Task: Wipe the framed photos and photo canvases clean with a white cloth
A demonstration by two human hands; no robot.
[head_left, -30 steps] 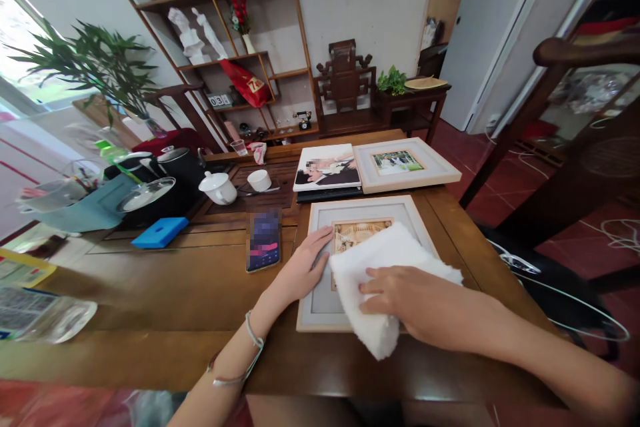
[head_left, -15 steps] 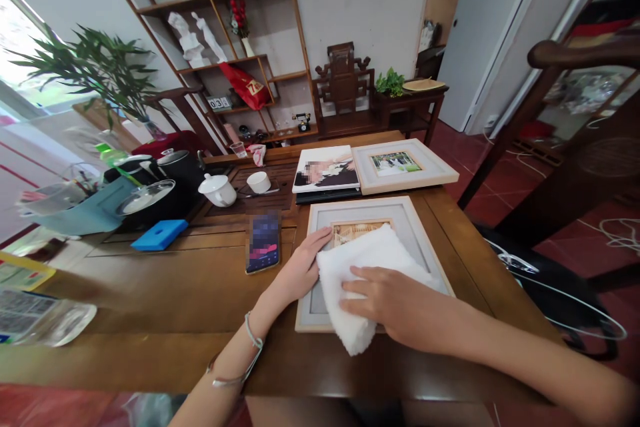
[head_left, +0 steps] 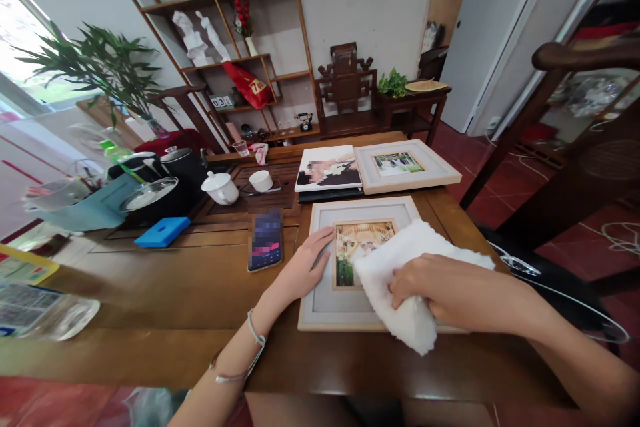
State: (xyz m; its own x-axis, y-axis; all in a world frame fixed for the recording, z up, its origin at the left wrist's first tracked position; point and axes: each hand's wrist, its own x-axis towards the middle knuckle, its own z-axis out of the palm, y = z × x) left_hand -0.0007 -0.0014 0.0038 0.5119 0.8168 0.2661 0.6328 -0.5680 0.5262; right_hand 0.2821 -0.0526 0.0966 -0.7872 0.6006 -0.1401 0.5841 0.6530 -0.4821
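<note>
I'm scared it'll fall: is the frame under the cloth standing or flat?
Flat: the frame lies on the table, photo facing up, left hand on it.

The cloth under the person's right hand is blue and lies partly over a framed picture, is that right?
Not quite: the head view shows that the cloth is white. It does lie under the right hand and partly over a framed picture.

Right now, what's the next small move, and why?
Probably slide the white cloth left over the near picture frame with the right hand: the cloth overhangs the frame's near edge and leaves the left part of the photo uncovered. The left hand rests on the frame's left side, which should steady it.
</note>
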